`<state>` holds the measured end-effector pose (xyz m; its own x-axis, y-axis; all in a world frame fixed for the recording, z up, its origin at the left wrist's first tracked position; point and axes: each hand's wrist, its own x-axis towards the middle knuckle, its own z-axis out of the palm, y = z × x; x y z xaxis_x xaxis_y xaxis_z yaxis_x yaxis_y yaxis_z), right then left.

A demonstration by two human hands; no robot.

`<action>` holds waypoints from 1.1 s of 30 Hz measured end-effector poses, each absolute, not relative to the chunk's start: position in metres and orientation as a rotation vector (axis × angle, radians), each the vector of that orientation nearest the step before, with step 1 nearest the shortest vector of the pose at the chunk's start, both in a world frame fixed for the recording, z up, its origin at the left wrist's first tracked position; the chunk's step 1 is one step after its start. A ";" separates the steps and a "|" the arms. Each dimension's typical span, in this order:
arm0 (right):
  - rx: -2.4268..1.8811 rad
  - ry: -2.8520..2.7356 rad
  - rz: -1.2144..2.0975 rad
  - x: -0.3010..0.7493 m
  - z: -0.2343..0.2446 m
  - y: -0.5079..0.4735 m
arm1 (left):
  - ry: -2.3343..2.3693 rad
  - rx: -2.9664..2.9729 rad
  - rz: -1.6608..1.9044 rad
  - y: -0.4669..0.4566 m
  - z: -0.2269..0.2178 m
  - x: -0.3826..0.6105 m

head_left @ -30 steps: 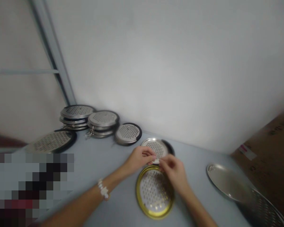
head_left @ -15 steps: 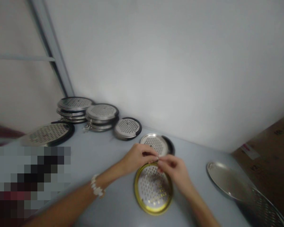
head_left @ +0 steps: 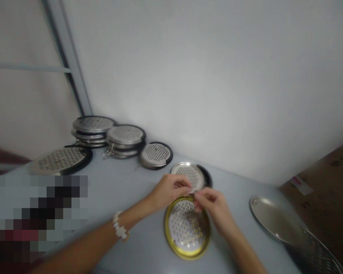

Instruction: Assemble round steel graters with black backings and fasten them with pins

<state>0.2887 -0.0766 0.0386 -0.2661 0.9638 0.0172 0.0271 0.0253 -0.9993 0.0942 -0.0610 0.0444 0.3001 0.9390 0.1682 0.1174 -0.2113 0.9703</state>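
Observation:
A round grater with a yellow rim [head_left: 185, 228] lies in front of me at the lower middle, its perforated metal face upward. Over its far edge, my left hand [head_left: 170, 192] pinches thumb and forefinger together. My right hand [head_left: 213, 205] pinches just beside it, its fingertips covering part of the rim. Something small and thin seems to be at the fingertips, but blur hides what it is. Just beyond the hands lies a round grater with a black edge [head_left: 187, 173], partly covered by my left fingers.
Stacked black-edged round graters [head_left: 125, 135] and another stack [head_left: 94, 123] stand at the back left, by the wall. A single round grater [head_left: 156, 154] and a larger one [head_left: 60, 160] lie nearby. At right are an oval metal tray [head_left: 274, 219] and a cardboard box [head_left: 328, 190].
My fingertips have drawn slightly apart, the right hand shifting a little to the right. Everything has slid slightly rightward in view as the camera turned.

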 end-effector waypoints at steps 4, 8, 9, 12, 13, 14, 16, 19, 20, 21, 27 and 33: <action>-1.083 -1.457 1.292 0.287 0.034 -0.076 | 0.992 1.559 1.084 -0.061 0.046 0.094; -1.043 -1.424 1.303 0.285 0.032 -0.077 | 0.971 1.546 1.089 -0.061 0.046 0.095; -1.026 -1.417 1.312 0.285 0.031 -0.078 | 0.963 1.539 1.089 -0.061 0.046 0.095; -0.990 -1.404 1.339 0.283 0.031 -0.079 | 0.954 1.503 1.088 -0.061 0.045 0.096; -0.984 -1.403 1.346 0.282 0.031 -0.080 | 0.956 1.490 1.086 -0.060 0.045 0.096; -0.978 -1.401 1.350 0.282 0.031 -0.080 | 0.955 1.479 1.081 -0.060 0.045 0.096; -0.967 -1.395 1.341 0.280 0.031 -0.081 | 0.938 1.460 1.051 -0.061 0.044 0.096; -0.974 -1.399 1.292 0.278 0.029 -0.083 | 0.889 1.430 0.973 -0.061 0.042 0.096; -0.985 -1.409 1.275 0.277 0.029 -0.084 | 0.872 1.421 0.950 -0.061 0.041 0.095; -0.998 -1.421 1.264 0.277 0.029 -0.084 | 0.856 1.412 0.930 -0.061 0.041 0.095; -1.017 -1.455 1.272 0.275 0.030 -0.085 | 0.827 1.401 0.855 -0.061 0.034 0.093; -1.065 -1.461 1.218 0.276 0.028 -0.083 | 0.891 1.473 0.854 -0.063 0.032 0.096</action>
